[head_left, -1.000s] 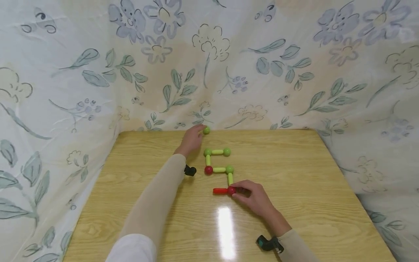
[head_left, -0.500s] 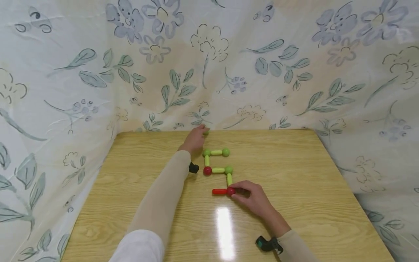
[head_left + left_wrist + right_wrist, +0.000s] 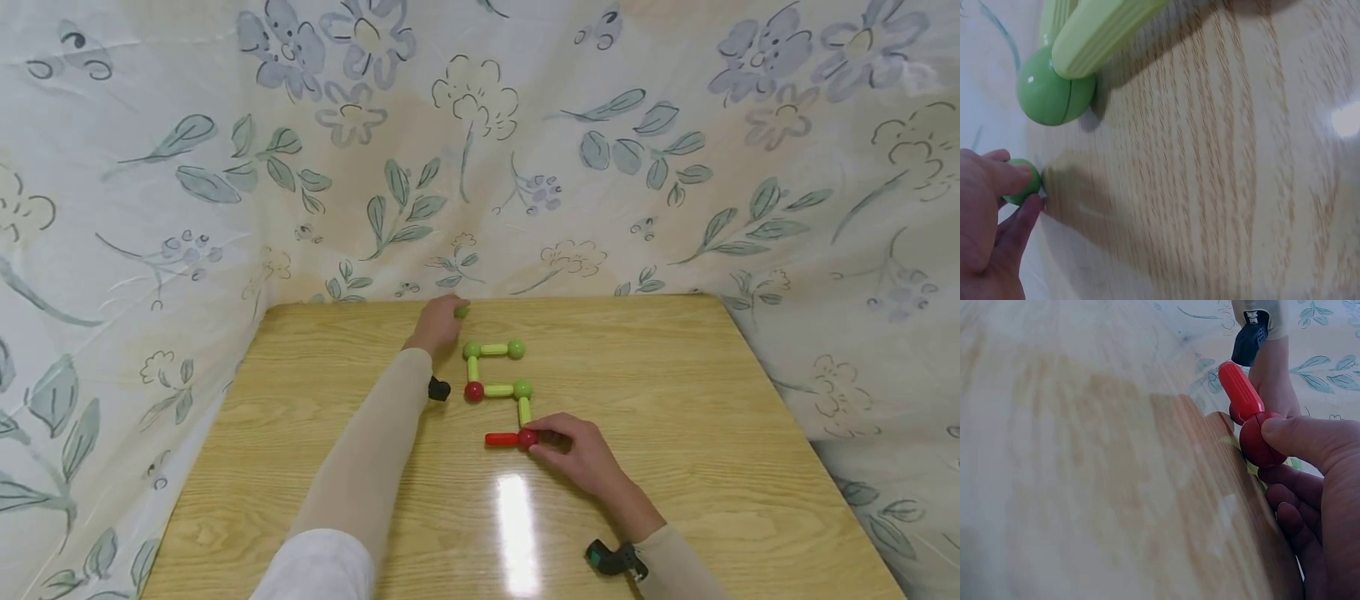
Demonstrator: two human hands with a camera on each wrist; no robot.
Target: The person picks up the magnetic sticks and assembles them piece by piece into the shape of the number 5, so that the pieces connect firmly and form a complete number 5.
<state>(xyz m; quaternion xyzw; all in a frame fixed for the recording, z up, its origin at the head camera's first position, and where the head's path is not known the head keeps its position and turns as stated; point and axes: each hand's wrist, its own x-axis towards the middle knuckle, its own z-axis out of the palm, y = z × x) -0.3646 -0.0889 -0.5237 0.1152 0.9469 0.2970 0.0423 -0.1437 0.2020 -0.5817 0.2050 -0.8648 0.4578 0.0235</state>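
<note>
My left hand (image 3: 441, 323) is at the far edge of the table, pinching a loose green ball (image 3: 1024, 182) between thumb and fingers. Near the middle lies a zigzag chain of balls and ribbed rods. At its near end my right hand (image 3: 573, 450) pinches a red ball (image 3: 1262, 439) between thumb and fingertips. A red rod (image 3: 502, 439) sticks out leftward from that ball, and a yellow-green rod (image 3: 524, 412) runs from it to a green ball (image 3: 522, 389). Farther along come another red ball (image 3: 474, 392), a green corner ball (image 3: 472, 351) and a green end ball (image 3: 516, 349).
The wooden table (image 3: 675, 383) meets a floral cloth (image 3: 570, 167) at its back and sides. Black wrist cameras (image 3: 617, 559) sit on both wrists. A bright light reflection (image 3: 517, 533) lies on the near part of the tabletop.
My left hand has taken hold of the loose green ball at the back edge and drawn it slightly nearer and leftward. The right hand keeps its pinch on the red ball.
</note>
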